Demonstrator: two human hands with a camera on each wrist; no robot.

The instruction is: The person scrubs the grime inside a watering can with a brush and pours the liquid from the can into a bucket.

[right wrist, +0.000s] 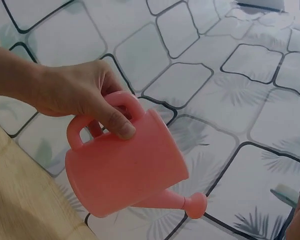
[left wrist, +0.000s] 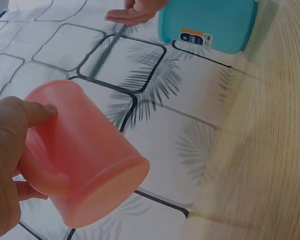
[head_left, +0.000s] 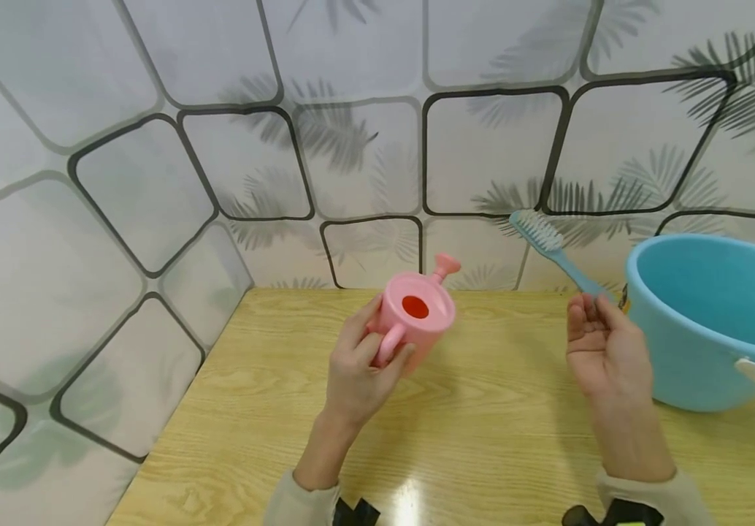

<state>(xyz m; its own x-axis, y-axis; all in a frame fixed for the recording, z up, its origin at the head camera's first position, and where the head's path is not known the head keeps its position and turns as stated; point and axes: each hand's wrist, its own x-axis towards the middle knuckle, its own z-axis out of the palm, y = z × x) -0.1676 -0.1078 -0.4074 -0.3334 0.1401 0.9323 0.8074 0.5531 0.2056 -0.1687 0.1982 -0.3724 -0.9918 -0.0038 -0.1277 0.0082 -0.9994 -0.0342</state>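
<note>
My left hand (head_left: 359, 371) grips a small pink toy watering can (head_left: 433, 330) by its handle, raised above the table. In the head view its round top opening faces up and its spout points away to the right. The can's base shows in the left wrist view, and the right wrist view has it side-on, thumb on its body. Palm up, my right hand (head_left: 614, 361) pinches the handle end of a light blue brush (head_left: 563, 257) with white bristles. The brush head is raised, up and left of the fingers, in front of the wall covering.
A light blue bucket (head_left: 686, 358) with a white handle stands on the right, close beside my right hand; a label (left wrist: 196, 37) shows on its side. Patterned wall covering (head_left: 364, 183) rises behind and left of the wooden table (head_left: 233, 431).
</note>
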